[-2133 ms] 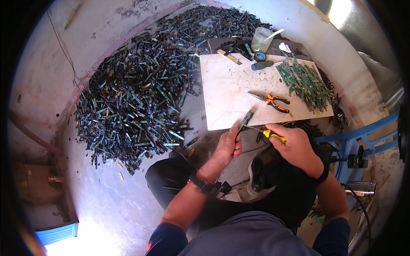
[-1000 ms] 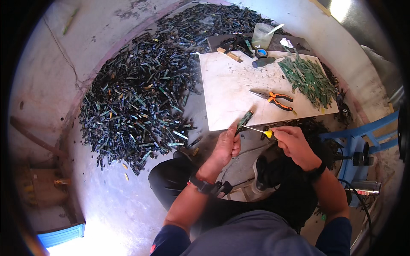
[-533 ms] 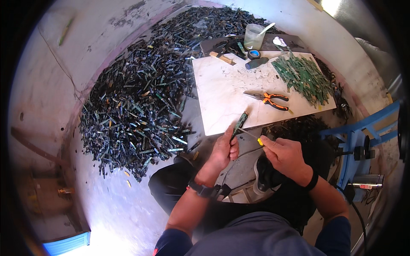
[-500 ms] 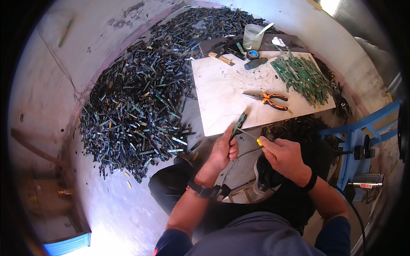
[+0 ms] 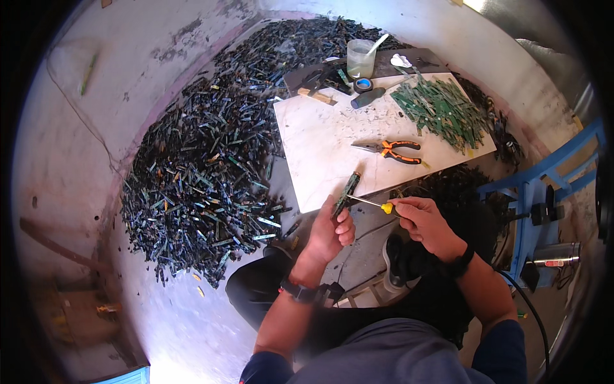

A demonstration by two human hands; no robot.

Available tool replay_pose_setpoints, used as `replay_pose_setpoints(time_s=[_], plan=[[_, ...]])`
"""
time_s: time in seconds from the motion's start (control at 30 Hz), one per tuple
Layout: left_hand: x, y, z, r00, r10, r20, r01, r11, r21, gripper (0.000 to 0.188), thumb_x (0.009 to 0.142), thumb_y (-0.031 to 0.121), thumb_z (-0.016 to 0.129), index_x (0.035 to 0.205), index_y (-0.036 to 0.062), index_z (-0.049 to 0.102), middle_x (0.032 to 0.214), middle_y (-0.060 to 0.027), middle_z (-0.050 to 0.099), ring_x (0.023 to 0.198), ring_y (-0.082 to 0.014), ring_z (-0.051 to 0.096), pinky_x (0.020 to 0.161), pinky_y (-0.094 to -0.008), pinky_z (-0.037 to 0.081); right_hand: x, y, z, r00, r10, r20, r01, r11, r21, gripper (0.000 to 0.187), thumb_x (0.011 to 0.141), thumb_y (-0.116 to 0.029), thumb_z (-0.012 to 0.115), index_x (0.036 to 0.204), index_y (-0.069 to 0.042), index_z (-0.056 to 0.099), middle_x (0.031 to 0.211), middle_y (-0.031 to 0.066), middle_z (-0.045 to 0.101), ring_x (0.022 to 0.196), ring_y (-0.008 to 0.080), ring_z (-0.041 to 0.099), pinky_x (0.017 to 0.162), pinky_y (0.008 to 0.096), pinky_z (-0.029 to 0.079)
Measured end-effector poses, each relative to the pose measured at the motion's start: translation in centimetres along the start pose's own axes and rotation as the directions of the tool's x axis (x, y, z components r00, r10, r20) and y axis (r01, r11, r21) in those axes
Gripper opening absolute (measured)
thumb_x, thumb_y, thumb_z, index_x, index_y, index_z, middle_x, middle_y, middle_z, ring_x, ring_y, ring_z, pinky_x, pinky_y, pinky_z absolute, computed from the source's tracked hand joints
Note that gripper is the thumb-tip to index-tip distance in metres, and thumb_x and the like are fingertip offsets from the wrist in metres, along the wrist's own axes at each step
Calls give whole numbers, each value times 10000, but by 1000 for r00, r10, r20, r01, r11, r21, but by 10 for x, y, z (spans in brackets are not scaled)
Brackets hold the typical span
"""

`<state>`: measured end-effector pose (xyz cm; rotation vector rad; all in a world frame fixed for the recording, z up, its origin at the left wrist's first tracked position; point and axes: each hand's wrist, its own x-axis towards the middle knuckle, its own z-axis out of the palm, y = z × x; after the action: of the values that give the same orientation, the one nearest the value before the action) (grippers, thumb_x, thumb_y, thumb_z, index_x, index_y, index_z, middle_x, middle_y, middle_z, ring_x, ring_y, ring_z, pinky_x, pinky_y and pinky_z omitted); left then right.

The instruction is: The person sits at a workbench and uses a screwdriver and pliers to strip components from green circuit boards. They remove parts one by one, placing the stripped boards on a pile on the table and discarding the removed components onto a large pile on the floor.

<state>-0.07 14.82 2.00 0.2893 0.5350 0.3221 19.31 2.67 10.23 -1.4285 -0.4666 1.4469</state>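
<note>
Left hand: the left hand (image 5: 331, 230) is closed around the lower end of a slim dark green stick-shaped part (image 5: 346, 194), held tilted up just before the near edge of the table.
Right hand: the right hand (image 5: 427, 223) pinches a small yellow-handled screwdriver (image 5: 373, 204) between fingertips, its thin metal shaft reaching left to touch the stick-shaped part.
Table: a pale marble-like slab table (image 5: 320, 153) lies just beyond both hands.
On the table: orange-and-black-handled pliers (image 5: 391, 150) lie mid-slab; a heap of green circuit-board strips (image 5: 441, 112) sits at the far right.
Far edge: a clear plastic cup (image 5: 360, 59).
Floor, left: a large pile of dark stick-shaped parts (image 5: 204, 166).
</note>
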Motion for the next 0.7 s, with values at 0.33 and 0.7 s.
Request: replay_pose_setpoints(time_s=[0.33, 0.7], plan=[[-1, -1, -8, 985, 25, 168, -4, 992, -126, 473, 992, 524, 286, 710, 158, 387, 549, 24, 296, 467, -137, 282, 432, -278, 237, 7, 10, -3, 985, 170, 32, -172, 951, 257, 210, 942, -210, 568, 1096, -76, 617, 618, -46, 450, 463, 21, 325, 398, 180, 236], [-3, -6, -4, 991, 6, 137, 5, 997, -80, 422, 994, 454, 343, 689, 167, 397, 540, 32, 313, 455, -130, 282, 425, -269, 246, 1, -25, -14, 961, -265, 81, 274, 866, -418, 256, 867, -64, 540, 1058, 35, 679, 614, -19, 516, 541, 43, 428, 492, 198, 330]])
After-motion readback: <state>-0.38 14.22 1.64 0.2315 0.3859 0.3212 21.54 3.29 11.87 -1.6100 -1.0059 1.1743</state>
